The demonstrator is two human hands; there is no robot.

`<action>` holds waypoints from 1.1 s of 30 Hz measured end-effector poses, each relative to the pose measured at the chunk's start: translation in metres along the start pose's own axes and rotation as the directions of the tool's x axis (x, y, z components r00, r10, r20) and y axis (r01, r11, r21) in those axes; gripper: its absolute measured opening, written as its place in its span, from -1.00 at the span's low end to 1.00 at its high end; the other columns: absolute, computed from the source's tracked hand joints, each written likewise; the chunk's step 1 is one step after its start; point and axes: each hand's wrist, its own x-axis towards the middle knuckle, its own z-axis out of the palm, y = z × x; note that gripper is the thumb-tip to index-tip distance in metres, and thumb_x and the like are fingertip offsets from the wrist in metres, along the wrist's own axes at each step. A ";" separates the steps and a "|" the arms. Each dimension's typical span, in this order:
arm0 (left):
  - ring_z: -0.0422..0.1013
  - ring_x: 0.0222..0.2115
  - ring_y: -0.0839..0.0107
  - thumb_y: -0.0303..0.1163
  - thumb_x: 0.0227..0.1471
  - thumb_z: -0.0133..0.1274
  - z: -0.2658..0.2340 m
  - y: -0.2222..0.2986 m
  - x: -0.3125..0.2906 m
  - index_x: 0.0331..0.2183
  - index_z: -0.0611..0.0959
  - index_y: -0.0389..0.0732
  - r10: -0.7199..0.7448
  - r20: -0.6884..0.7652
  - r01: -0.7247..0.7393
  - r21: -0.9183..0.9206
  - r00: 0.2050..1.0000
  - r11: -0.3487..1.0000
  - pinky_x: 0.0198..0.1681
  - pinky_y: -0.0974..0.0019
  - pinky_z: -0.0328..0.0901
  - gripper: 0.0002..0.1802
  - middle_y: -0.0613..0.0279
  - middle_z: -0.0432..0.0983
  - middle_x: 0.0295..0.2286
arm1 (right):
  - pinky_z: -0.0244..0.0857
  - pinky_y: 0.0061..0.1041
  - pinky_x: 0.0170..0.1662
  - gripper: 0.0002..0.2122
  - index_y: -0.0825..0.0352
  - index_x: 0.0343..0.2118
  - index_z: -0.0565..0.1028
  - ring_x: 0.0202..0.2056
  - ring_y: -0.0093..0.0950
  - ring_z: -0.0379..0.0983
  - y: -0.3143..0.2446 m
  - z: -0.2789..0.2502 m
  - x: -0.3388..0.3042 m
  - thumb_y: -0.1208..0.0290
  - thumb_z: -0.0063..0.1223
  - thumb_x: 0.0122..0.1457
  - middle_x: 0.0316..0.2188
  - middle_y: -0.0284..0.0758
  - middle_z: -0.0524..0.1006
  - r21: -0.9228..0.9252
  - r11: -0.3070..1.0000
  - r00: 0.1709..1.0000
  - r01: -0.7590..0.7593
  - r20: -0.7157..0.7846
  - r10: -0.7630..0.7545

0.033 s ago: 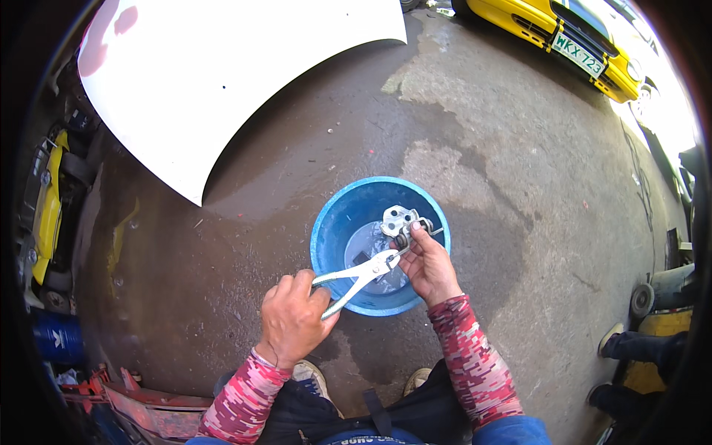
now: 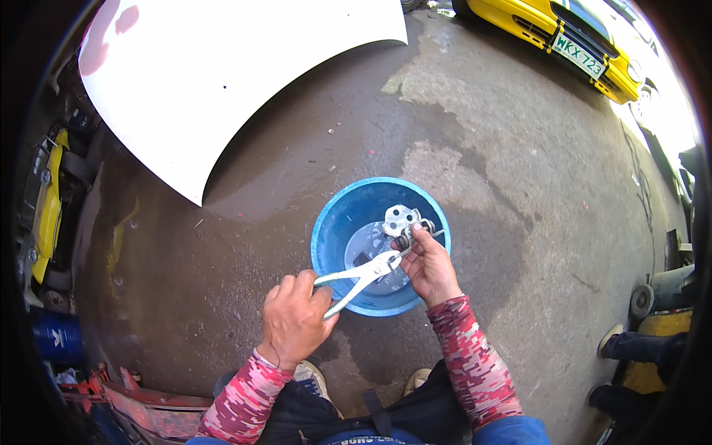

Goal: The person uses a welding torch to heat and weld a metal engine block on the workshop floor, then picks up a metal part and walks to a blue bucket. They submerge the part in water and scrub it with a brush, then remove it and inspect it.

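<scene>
My left hand [image 2: 295, 317] is closed around the handles of a pair of slip-joint pliers [image 2: 363, 276]. The jaws meet a thin dark end of a metal hinge-like part [image 2: 401, 217], close to my right fingertips. Pinched between thumb and fingers of my right hand [image 2: 430, 268], this part shows a pale plate with several holes and a darker joint. Some of it is covered by my fingers. Both tools and part are held over a round blue basin [image 2: 327, 222], which contains cloudy water [image 2: 358, 241] and a small dark object [image 2: 362, 259].
A large white curved panel [image 2: 245, 81] stands at the far left. Beyond the wet concrete floor [image 2: 297, 170] is a yellow car [image 2: 549, 33] at the far right. Red metal equipment [image 2: 156, 404] lies near left; another person's legs [image 2: 641, 352] show at right.
The metal part and the jaws of the pliers have shifted very slightly to the right. Both hands keep their hold.
</scene>
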 end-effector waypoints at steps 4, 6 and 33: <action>0.34 -0.13 0.12 -0.46 -0.26 0.23 0.009 0.004 -0.009 -0.25 0.66 -0.24 -0.028 0.097 0.020 0.078 0.995 0.997 -0.11 0.11 0.22 -0.62 0.08 0.42 -0.21 | 0.47 -0.33 -0.13 -0.75 0.38 -0.07 0.47 -0.19 -0.31 0.56 -0.004 -0.002 0.006 0.37 0.09 0.25 -0.21 -0.20 0.60 0.047 0.992 0.992 0.119 0.033 -0.121; 0.30 -0.09 0.09 -0.45 -0.23 0.18 0.014 0.003 -0.014 -0.22 0.65 -0.27 -0.072 0.158 0.050 0.141 0.985 0.989 -0.06 0.08 0.18 -0.60 0.04 0.40 -0.17 | 0.47 -0.33 -0.16 -0.73 0.40 -0.07 0.46 -0.19 -0.30 0.56 -0.015 -0.005 0.010 0.33 0.06 0.27 -0.21 -0.18 0.59 0.143 0.985 0.993 0.098 0.056 -0.107; 0.45 -0.23 0.42 -0.28 0.19 0.01 0.009 -0.021 0.008 -0.07 0.64 -0.34 -0.202 0.706 0.733 -0.671 0.678 0.115 -0.10 0.33 0.31 -0.61 0.12 0.56 -0.21 | 0.35 -0.44 -0.33 -0.58 0.32 0.08 0.40 -0.40 -0.42 0.49 -0.037 -0.004 0.009 0.30 0.06 0.16 -0.29 -0.31 0.55 0.212 0.977 0.985 -0.036 0.174 -0.001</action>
